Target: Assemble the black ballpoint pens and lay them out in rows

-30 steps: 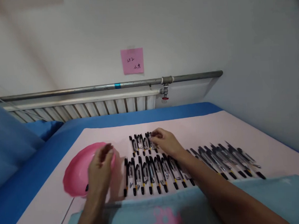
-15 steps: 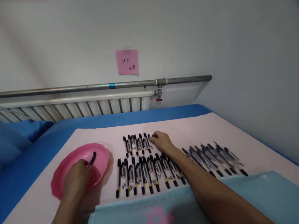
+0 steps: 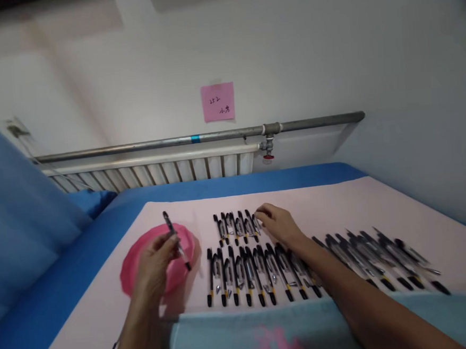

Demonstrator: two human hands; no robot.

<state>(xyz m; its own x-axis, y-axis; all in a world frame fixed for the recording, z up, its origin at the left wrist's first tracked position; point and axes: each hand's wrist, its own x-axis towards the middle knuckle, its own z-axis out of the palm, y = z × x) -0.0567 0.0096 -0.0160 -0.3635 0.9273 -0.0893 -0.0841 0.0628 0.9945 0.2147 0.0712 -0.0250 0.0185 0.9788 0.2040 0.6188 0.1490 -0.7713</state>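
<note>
My left hand [image 3: 155,267] is closed on a black pen [image 3: 176,241], lifted over the pink bowl [image 3: 132,264] on the pale pink sheet [image 3: 323,205]. My right hand [image 3: 278,223] rests with fingers curled at the right end of a short back row of black pens [image 3: 236,225]. A longer front row of pens [image 3: 251,269] lies below it, partly under my right forearm. A further group of pens [image 3: 382,257] lies to the right, blurred.
A light blue cloth with a pink flower print [image 3: 292,332] covers the near edge. A blue mattress [image 3: 233,182] borders the sheet. Behind it run a white radiator [image 3: 157,172], a grey pipe [image 3: 198,138] and a wall with a pink sticky note [image 3: 218,101].
My left hand went down into the pink bowl, took a pen and has lifted it out. My right hand stayed at the back row. The view swung slightly.
</note>
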